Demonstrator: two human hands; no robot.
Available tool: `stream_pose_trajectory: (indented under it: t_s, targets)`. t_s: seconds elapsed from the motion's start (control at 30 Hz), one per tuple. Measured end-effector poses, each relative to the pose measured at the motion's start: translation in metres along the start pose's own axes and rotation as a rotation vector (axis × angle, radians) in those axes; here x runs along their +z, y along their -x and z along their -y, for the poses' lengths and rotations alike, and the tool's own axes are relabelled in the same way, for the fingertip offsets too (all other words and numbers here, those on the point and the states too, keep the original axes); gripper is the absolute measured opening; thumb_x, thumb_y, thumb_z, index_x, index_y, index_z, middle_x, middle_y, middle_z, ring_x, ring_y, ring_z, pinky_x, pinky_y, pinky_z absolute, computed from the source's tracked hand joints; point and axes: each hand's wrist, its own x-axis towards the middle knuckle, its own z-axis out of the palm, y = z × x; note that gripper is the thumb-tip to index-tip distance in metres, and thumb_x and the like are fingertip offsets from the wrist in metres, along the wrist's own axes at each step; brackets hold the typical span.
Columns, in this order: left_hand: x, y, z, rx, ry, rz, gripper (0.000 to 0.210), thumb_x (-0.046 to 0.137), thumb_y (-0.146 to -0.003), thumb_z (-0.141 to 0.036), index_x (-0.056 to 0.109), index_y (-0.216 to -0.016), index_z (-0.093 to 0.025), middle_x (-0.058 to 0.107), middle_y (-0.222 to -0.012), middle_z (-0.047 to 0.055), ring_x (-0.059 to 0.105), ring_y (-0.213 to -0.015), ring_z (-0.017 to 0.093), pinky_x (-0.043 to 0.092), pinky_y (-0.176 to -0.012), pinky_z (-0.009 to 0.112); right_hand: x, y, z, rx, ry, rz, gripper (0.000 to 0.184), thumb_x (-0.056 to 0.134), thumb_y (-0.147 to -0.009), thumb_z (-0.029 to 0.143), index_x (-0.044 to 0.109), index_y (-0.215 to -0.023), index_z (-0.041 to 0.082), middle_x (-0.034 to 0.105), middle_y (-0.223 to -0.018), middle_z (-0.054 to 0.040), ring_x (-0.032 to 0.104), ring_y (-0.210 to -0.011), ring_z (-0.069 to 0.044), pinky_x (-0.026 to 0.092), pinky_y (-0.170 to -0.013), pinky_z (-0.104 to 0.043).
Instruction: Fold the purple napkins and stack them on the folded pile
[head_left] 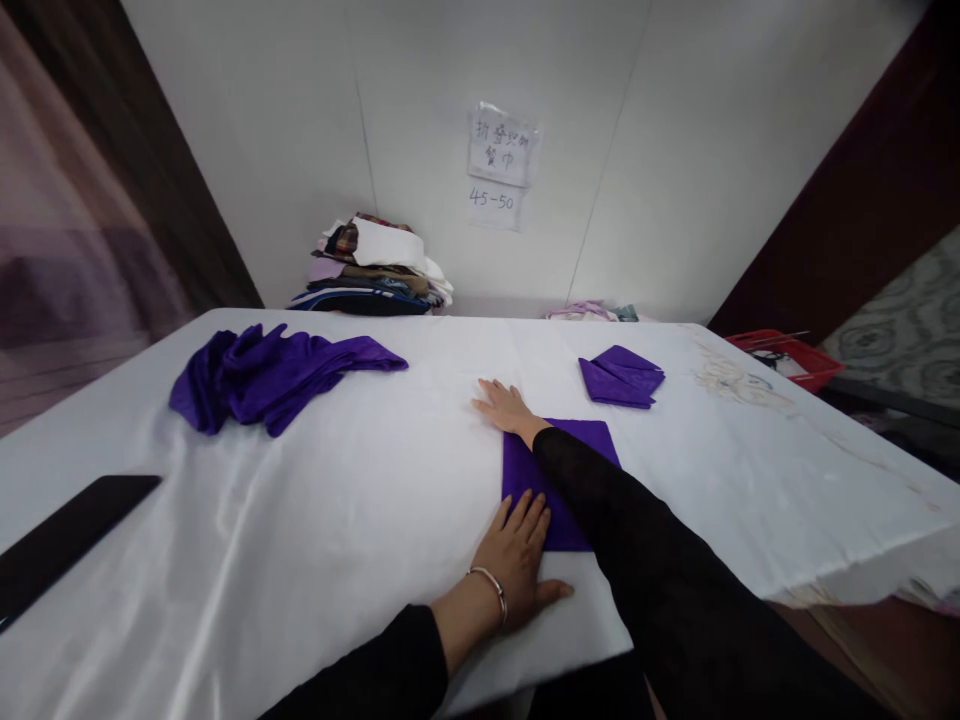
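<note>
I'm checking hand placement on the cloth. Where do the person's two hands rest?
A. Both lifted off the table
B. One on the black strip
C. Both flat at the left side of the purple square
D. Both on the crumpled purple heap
C: the left hand lies flat at the near left corner of the purple square, and the right hand lies flat at its far left corner.

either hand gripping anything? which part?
Nothing is gripped. The left hand lies flat on the near left edge of the purple cloth; the right hand presses flat at its far left corner.

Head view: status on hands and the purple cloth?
Left hand flat, open, on near edge of the flat purple square cloth. Right hand flat, open, at its far left corner. Folded purple cloths beyond, apart. Nothing in the way.
</note>
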Motion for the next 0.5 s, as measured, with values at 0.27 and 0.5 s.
stream_pose_trajectory:
  t_s: [0.27,0.5]
  targets:
    - [-0.001,-0.003,0.001,-0.040,0.046,0.017,0.081,0.040,-0.081,-0.068,0.033,-0.143,-0.017,0.039,-0.145,0.013,0.024,-0.137,0.031,0.017,-0.113,0.051,0.010,0.128,0.054,-0.181,-0.113,-0.047,0.063,0.027,-0.095,0.052,0.016,-0.148,0.019,0.023,-0.153,-0.0080,0.011,-0.142,-0.021,0.009,-0.114,-0.047]
    - [-0.007,-0.007,0.000,-0.021,0.011,0.058,0.082,0.036,-0.081,-0.068,0.032,-0.143,-0.015,0.029,-0.151,0.012,0.015,-0.141,0.030,0.010,-0.114,0.049,0.022,0.224,0.019,0.079,0.203,-0.101,0.063,0.032,-0.092,0.054,0.022,-0.147,0.022,0.021,-0.153,-0.0084,0.012,-0.142,-0.025,0.009,-0.112,-0.052]
